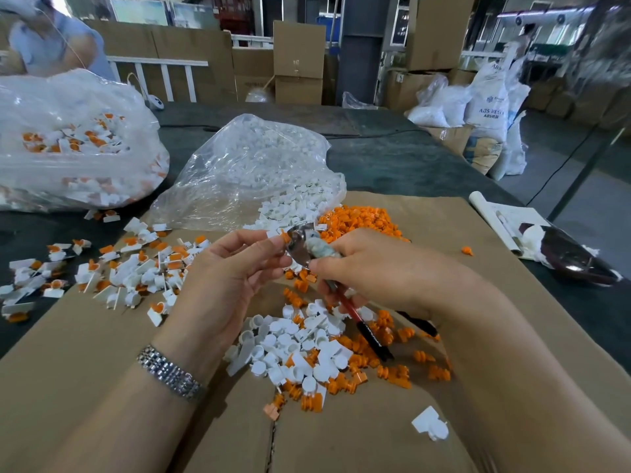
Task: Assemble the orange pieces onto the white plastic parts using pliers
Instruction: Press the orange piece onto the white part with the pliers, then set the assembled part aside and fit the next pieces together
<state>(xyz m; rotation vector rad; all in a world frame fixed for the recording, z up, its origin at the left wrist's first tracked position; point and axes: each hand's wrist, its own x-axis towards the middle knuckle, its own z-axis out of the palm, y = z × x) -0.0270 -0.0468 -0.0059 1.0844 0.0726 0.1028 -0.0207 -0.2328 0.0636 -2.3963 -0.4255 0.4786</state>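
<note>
My right hand (368, 268) grips pliers (304, 249) with red and black handles; the metal jaws point up and left. My left hand (235, 264) pinches a small white part with an orange piece (284, 236) at its fingertips, right against the plier jaws. Below my hands lies a mixed pile of loose white parts (300, 349) and orange pieces (392, 370) on the cardboard sheet (102, 387). A heap of orange pieces (362, 221) sits behind my right hand. Assembled white-and-orange parts (136, 271) are scattered to the left.
A clear bag of white parts (259, 172) lies open behind my hands. A second bag with assembled parts (68, 141) sits far left. A dark object on papers (573, 257) lies at the right table edge. Another person (51, 39) stands at the back left.
</note>
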